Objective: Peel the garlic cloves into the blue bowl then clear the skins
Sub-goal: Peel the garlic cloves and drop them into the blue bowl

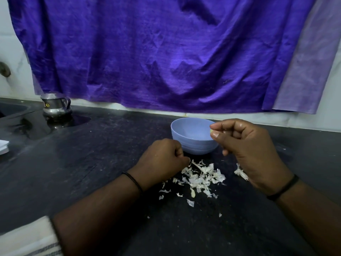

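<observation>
Two hands in view, and I'm watching from the head cam. My right hand (247, 143) is hanging over the right rim of the bowl (191, 135), pinching a clove (211, 130) between thumb and forefinger. Only a pale yellowish sliver of it is peeking out at the fingertips, pointing left toward the bowl's inside, so I can't really call its long axis. My left hand (164, 159) is sitting curled into a fist on the counter (92, 154) just in front-left of the bowl, fingertips at the edge of the skins (201, 177); can't tell if it's pinching a scrap or nothing. The skins are lying scattered in a loose heap between my wrists, with a smaller clump (239, 171) tucked against the right palm. A steel pot (55, 106) is standing far left, with purple cloth (166, 52) hanging behind.
</observation>
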The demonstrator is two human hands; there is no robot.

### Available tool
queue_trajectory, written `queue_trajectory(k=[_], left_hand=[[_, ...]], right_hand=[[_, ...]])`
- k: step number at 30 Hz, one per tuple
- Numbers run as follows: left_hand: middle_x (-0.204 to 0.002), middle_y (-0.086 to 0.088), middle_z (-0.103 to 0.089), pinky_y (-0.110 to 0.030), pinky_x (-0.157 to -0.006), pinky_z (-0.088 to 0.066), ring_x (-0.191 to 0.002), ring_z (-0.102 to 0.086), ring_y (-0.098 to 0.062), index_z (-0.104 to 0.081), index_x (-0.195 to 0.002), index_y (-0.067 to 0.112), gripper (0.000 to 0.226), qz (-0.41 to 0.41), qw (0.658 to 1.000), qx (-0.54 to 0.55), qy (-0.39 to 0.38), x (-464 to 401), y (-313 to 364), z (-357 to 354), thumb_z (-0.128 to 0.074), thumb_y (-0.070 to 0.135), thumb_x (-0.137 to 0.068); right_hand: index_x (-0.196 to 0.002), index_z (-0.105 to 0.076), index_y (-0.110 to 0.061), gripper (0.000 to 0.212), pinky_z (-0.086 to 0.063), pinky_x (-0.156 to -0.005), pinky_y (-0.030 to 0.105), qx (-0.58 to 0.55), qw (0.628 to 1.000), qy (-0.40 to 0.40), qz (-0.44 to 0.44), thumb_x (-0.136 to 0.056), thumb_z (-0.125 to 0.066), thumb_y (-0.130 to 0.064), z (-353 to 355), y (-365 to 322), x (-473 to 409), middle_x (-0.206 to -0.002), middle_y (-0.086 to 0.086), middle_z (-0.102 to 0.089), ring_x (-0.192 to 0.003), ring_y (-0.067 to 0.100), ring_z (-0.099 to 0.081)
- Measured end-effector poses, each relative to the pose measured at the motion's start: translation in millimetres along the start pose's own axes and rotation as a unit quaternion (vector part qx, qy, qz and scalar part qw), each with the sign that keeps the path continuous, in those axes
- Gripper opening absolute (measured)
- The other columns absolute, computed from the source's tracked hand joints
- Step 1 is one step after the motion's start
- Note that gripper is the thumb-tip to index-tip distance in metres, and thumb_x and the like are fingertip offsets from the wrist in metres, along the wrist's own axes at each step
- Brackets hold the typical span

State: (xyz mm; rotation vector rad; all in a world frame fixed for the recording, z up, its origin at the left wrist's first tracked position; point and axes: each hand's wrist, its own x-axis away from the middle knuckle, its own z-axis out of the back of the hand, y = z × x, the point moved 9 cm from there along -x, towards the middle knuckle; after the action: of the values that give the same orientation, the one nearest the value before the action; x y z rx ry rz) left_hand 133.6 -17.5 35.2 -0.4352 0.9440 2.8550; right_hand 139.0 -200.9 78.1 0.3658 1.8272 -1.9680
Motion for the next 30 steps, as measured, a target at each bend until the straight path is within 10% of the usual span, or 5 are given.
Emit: queue_trajectory(k=[10, 18, 30], left_hand=[[-0.08, 0.008, -0.067, -0.029, -0.069, -0.053, -0.075, -0.062, -0.007, -0.07, -0.084, 0.02, 0.015, -0.026, 0.999, 0.019, -0.021, -2.7, 4.5, -8.0, -0.06, 0.023, -0.095], [-0.08, 0.007, -0.071, -0.032, -0.072, -0.056, -0.075, -0.064, -0.005, -0.072, -0.079, 0.02, 0.013, -0.05, 0.999, -0.002, -0.015, -3.1, 8.7, -4.8, -0.064, 0.015, -0.087], [-0.082, 0.006, -0.064, -0.016, -0.058, -0.041, -0.072, -0.059, -0.003, -0.069, -0.079, 0.016, 0.011, -0.068, 0.998, 0.015, -0.005, 1.2, 14.3, -4.3, -0.067, 0.022, -0.088]], right_hand=[[-0.079, -0.077, -0.02, 0.007, -0.053, -0.072, 0.032, 0.236, 0.969, 0.059, 0.044, -0.086, -0.075, -0.022, -7.7, -4.3, -59.8, -0.074, -0.007, -0.073, -0.073, 0.012, -0.066], [-0.079, -0.075, -0.021, 0.006, -0.042, -0.061, 0.013, 0.214, 0.974, 0.05, 0.049, -0.083, -0.076, -0.016, 1.7, -6.2, -45.8, -0.071, -0.002, -0.07, -0.059, 0.0, -0.053], [-0.075, -0.075, -0.025, 0.012, -0.049, -0.061, 0.018, 0.294, 0.93, -0.221, 0.013, -0.079, -0.08, -0.015, -26.4, 7.9, 7.1, -0.069, -0.01, -0.071, -0.059, -0.002, -0.059]])
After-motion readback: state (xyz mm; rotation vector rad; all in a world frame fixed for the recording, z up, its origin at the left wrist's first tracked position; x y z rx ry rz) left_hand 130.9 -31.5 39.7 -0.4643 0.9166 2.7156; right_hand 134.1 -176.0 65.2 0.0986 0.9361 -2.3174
